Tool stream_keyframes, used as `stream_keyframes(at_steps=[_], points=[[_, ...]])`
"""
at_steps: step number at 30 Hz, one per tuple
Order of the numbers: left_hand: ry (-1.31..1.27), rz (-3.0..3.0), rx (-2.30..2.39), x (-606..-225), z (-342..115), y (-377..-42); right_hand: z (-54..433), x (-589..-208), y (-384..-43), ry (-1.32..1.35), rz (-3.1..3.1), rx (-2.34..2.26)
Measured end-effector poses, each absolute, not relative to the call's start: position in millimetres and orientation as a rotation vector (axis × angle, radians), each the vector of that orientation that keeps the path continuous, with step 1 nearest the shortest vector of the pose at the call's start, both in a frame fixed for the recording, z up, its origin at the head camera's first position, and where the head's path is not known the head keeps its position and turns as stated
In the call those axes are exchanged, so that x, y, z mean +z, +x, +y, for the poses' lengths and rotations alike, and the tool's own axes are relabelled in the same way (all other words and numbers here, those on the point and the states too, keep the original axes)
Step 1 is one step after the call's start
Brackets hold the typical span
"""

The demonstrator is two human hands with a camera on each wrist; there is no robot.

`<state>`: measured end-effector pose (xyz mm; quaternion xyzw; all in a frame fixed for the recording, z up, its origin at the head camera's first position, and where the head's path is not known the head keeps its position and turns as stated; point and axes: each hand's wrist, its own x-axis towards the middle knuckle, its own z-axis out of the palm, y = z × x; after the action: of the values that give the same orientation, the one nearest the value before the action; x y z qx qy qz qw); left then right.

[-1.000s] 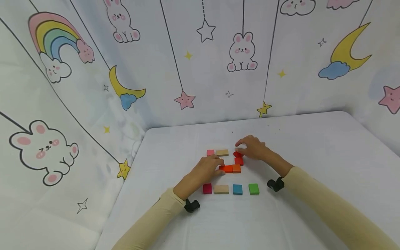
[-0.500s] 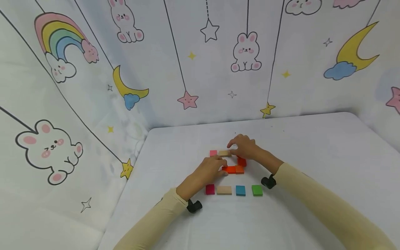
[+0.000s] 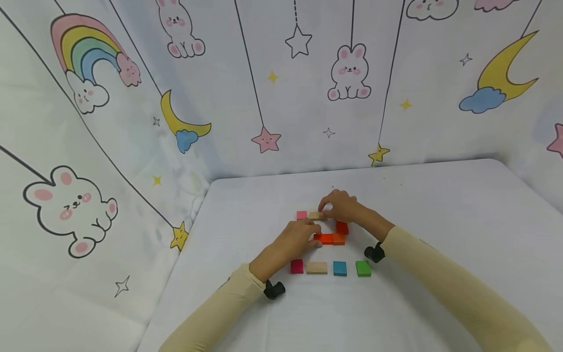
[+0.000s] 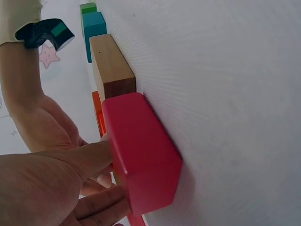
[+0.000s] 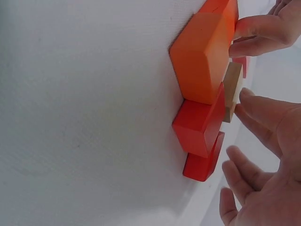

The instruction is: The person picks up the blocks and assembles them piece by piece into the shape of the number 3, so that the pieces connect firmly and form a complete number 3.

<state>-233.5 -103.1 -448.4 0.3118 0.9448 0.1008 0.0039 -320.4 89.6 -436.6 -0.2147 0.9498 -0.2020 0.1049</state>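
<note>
Crimson block [image 4: 141, 146] right up front, left hand [image 4: 51, 186] just beside it, fingers partly hidden behind! Beyond, the wooden block [image 4: 110, 61], blue block [image 4: 96, 28] and green block [image 4: 88, 7] line up, right hand [image 4: 49, 122] further back.

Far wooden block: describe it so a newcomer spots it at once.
On the white table, find the right hand. The wooden block lies at its fingertips, beside the pink block. Its plain tan colour sets it apart from the pink.

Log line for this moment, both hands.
left hand: at orange-red block | right hand: at far wooden block | both grips: unclear
</note>
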Motion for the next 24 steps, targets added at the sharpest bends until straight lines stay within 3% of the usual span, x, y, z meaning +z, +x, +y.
stream_keyframes(at_steps=[24], points=[[0.97,2.967,0.298,-450.3,-102.7,-233.7,90.4,-426.8,-324.9,-0.63,2.762,-0.494]])
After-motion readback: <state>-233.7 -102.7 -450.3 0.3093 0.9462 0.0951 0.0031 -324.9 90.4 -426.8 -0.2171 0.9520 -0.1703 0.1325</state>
